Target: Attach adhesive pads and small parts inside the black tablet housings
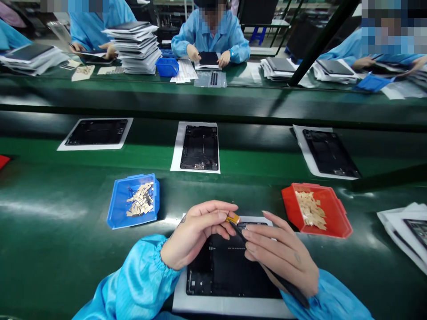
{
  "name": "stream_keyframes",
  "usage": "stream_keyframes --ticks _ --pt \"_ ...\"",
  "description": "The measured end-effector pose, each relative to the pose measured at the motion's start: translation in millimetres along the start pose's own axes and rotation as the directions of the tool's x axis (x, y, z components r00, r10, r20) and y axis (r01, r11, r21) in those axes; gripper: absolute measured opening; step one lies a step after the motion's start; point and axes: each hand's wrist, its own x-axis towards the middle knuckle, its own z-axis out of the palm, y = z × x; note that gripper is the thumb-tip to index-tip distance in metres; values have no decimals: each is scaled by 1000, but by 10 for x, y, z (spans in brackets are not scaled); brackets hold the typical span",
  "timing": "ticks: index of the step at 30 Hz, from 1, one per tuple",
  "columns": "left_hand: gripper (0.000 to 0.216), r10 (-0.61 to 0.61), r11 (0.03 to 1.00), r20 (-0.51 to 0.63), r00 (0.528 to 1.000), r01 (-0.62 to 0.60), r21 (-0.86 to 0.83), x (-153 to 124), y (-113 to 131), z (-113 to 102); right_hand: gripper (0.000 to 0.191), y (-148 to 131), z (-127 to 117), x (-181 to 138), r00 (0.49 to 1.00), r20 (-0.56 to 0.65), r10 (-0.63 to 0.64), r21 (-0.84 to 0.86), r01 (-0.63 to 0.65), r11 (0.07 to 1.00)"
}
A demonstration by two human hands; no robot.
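**Small tab pinched over an open tablet housing**

Head view: my left hand [195,233] is curled shut, thumb and forefinger pinching a tiny orange tab [232,218]. My right hand [280,255] grips a slim black tool [283,284] along the palm, and its tip meets the tab. I'd say the fingertip hold suits so small a piece.

Both hands hover just above a black tablet housing [230,271], which lies flat on a white sheet [230,306] at the near edge of the green bench [66,249].

A blue bin [116,209] of pale strips sits to the left and a red bin [336,222] of similar strips to the right. Both are near the hands, probably placed for reach.

Beyond them, a belt [150,155] carries more housings [199,147] on sheets, well apart from each other. Across it, people in blue coats work beside stacked trays [138,46]. Nothing stands between my hands and the housing.
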Motion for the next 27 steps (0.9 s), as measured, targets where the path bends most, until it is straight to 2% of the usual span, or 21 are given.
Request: stream_keyframes --ticks 4,7,9,11,13,15,17,18,19,20,21,22,23,24,25,26,27 --pt "25 3 1000 1 1000 -3 0 2 9 -1 31 -21 -3 12 997 -7 75 43 -75 996" --pt "25 -7 1000 5 1000 7 -2 12 4 -7 38 -24 -27 21 996 -10 85 111 -83 990" --pt "28 -28 999 65 997 31 -40 24 -36 -15 45 -18 -55 8 995 -23 101 160 -96 982" --pt "41 -63 989 205 977 89 -117 37 -120 -19 48 -21 -99 -21 992 -33 118 185 -110 977" --pt "66 -125 960 389 913 210 -184 43 -240 -20 45 -42 -162 -61 993 -32 111 188 -103 977" --pt "102 -217 912 558 801 370 -177 35 -374 -24 40 -80 -237 -104 993 -36 117 211 -107 972" --pt "125 -300 876 661 688 473 -95 4 -500 -51 37 -120 -302 -141 983 -58 173 287 -150 946" --pt "127 -334 877 678 655 479 -31 -22 -555 -80 35 -131 -319 -153 977 -67 202 341 -168 925" --pt "122 -363 895 659 659 442 51 -52 -604 -123 31 -133 -319 -158 967 -75 242 396 -194 898" --pt "108 -377 921 594 710 358 157 -87 -645 -180 27 -121 -297 -155 949 -83 304 447 -237 863" --pt "87 -353 928 482 802 234 291 -122 -677 -251 21 -94 -251 -144 916 -76 395 494 -310 812" --pt "63 -265 888 339 903 92 449 -156 -701 -335 14 -52 -181 -127 860 -53 507 542 -402 738" --pt "42 -107 790 195 975 -36 611 -185 -715 -428 8 4 -88 -106 774 -12 633 587 -507 631" --pt "30 87 650 94 992 -128 749 -205 -721 -524 6 69 22 -85 669 54 742 629 -600 495" --pt "26 262 497 54 964 -182 849 -217 -720 -618 13 138 141 -67 572 132 810 669 -654 353" --pt "26 389 356 58 919 -208 911 -221 -716 -705 19 205 264 -53 496 213 842 693 -684 228" --pt "26 464 237 87 882 -218 947 -216 -711 -779 25 263 381 -45 442 280 852 707 -696 129"
